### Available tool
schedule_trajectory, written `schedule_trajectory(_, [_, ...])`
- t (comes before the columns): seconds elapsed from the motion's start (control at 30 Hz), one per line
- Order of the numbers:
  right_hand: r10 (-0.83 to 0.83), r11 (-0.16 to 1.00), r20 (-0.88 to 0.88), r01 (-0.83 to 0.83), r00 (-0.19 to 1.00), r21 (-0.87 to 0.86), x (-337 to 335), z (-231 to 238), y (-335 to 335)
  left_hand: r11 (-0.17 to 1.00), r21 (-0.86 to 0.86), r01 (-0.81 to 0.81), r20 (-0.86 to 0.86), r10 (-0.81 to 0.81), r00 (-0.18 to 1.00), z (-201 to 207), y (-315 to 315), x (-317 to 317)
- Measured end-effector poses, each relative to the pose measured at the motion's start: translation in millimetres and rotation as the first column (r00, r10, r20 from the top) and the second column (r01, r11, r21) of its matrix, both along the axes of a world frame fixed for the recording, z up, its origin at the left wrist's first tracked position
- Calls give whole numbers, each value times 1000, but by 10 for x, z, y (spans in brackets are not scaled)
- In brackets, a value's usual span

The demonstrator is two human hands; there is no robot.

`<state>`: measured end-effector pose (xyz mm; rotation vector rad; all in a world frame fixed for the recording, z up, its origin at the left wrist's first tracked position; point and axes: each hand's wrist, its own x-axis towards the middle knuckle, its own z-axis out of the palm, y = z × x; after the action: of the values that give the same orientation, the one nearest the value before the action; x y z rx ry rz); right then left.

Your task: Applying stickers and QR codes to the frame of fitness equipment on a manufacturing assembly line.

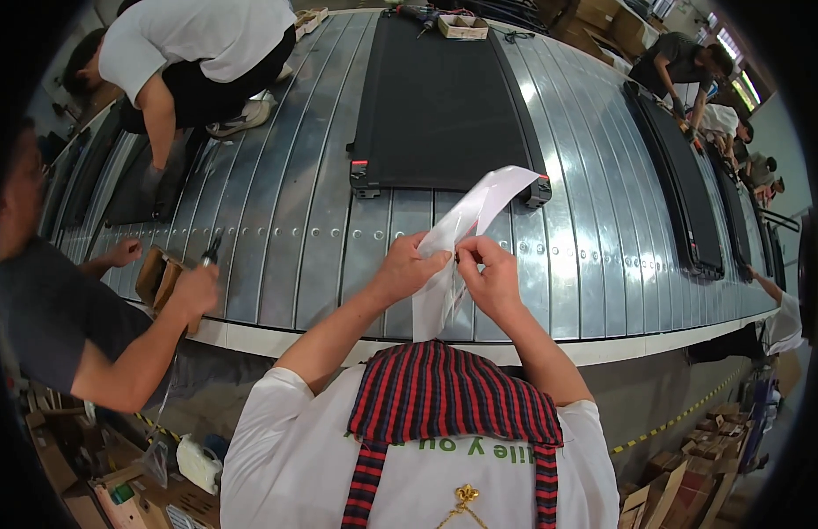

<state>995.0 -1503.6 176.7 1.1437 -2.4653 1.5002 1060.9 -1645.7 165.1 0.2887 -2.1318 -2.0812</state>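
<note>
My left hand (413, 266) is closed on a long, glossy white sheet (440, 231), thumb on its face. The sheet stands tilted in front of me, its upper end curling right over the near edge of a black panel (444, 106). My right hand (490, 275) is pinched at the sheet's right edge, close to my left thumb. Something small and dark shows at its fingertips, too small to name. The panel lies flat on the metal-slatted table, with dark corner brackets and red marks at its near corners.
The slatted metal table (321, 256) has a pale front edge. A co-worker at left holds a dark tool (213, 247) beside a cardboard box (158, 278); another crouches on the table. More black panels (669, 176) lie right, with people beyond. An open box (463, 26) stands at the back.
</note>
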Motion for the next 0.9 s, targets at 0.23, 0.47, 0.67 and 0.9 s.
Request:
schedule_trajectory(0.23, [69, 990, 326, -24, 943, -140, 77, -18, -38, 995, 94, -25, 56, 20, 998, -13, -89, 52])
schedule_trajectory(0.47, [0, 1000, -33, 1, 999, 24, 158, 43, -187, 993, -110, -39, -10, 38, 999, -67, -172, 67])
schedule_trajectory(0.67, [16, 1000, 39, -16, 999, 12, 183, -20, -300, 994, -95, -61, -44, 57, 997, -56, -262, 154])
schedule_trajectory(0.9, [189, 972, 568, -71, 801, -224, 150, -6, -290, 985, 132, -114, 62, 106, 992, -156, -447, 178])
